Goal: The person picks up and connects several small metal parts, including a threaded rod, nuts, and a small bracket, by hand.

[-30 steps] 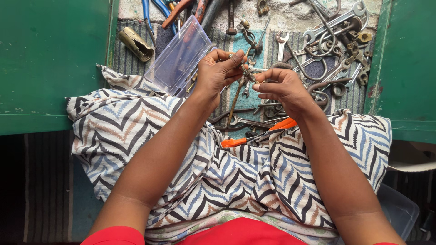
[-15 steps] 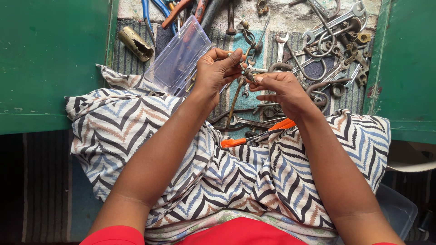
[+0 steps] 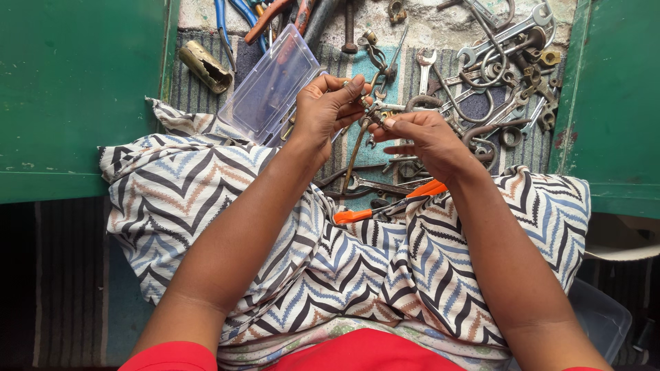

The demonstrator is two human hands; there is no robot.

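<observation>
Unmoved, both hands point(image 3: 330, 113) pinch metal part point(image 3: 368, 110).

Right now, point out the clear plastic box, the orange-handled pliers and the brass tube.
Clear plastic box point(image 3: 271, 86), head view, middle of its lid.
Orange-handled pliers point(image 3: 352, 216), head view, lower handle.
Brass tube point(image 3: 205, 66), head view, mid-body.

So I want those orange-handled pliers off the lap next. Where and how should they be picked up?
Grip the orange-handled pliers by the two handles together, near their middle, probably coming from above with the right hand, which is nearer. The handles lie almost flat on the patterned cloth with bare cloth beside them, while the jaw end points into the cluttered wrenches.
</observation>
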